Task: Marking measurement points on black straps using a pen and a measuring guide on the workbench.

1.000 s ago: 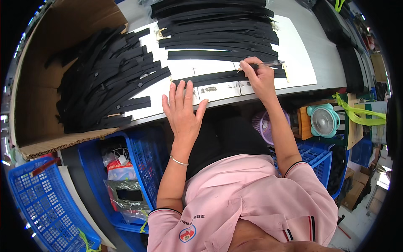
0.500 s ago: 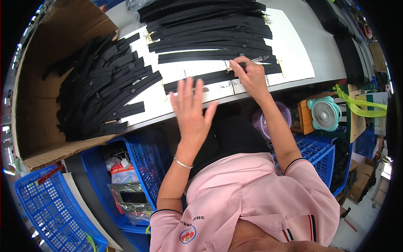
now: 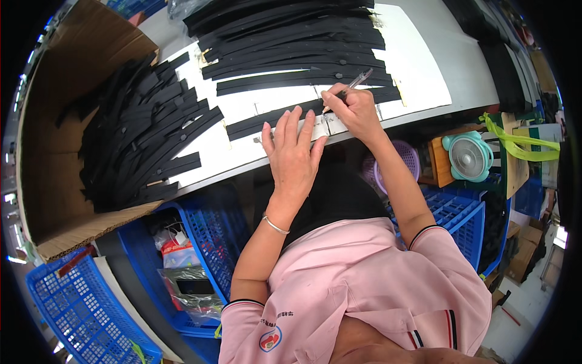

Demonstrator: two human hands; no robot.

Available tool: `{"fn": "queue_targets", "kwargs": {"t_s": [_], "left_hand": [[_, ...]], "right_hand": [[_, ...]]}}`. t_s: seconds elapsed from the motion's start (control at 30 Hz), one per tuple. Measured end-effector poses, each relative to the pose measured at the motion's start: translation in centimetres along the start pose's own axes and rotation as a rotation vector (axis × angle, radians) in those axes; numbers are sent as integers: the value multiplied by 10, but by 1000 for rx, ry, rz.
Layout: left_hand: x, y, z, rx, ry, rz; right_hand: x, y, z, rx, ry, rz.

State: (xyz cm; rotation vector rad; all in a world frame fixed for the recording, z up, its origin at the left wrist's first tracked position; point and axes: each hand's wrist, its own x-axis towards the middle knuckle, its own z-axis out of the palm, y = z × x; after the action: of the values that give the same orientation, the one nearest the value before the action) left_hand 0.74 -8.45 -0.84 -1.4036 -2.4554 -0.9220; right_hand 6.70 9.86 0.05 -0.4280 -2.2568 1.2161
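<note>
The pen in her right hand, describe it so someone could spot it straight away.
Start at the white table covered with long black strips. At its near edge the right hand holds the pen: thin, shiny, slanting up-right, unlike the flat black strips.

Long black strip point(image 3: 276, 118) lies flat near the table's edge — slim pen point(image 3: 353, 82) tilted above it

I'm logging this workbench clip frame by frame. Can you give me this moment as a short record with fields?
left hand: flat, fingers spread, pressing on a black strip
right hand: holds a pen, tip at that strip
table: white, with rows of black strips
cardboard box: at the left, holds a pile of strips
below table: blue crates, small teal fan
</note>
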Motion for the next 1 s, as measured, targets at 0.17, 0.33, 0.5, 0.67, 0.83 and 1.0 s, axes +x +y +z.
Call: {"fn": "queue_targets", "kwargs": {"t_s": [0.17,0.33,0.5,0.67,0.83,1.0], "left_hand": [[1,1,1,8,0,-2],[1,1,1,10,-18,-6],[0,-1,-2,21,-39,-18],[2,2,-1,18,-41,-4],[10,13,1,6,-11,-15],[44,43,26,-181,62,74]], "right_hand": [[0,5,2,14,-18,21],[0,5,0,-83,-43,-44],[-5,-7,-35,318,74,151],[-2,36,-83,184,300,181],[-3,40,-87,140,259,250],[-5,43,-85,130,252,213]]}}
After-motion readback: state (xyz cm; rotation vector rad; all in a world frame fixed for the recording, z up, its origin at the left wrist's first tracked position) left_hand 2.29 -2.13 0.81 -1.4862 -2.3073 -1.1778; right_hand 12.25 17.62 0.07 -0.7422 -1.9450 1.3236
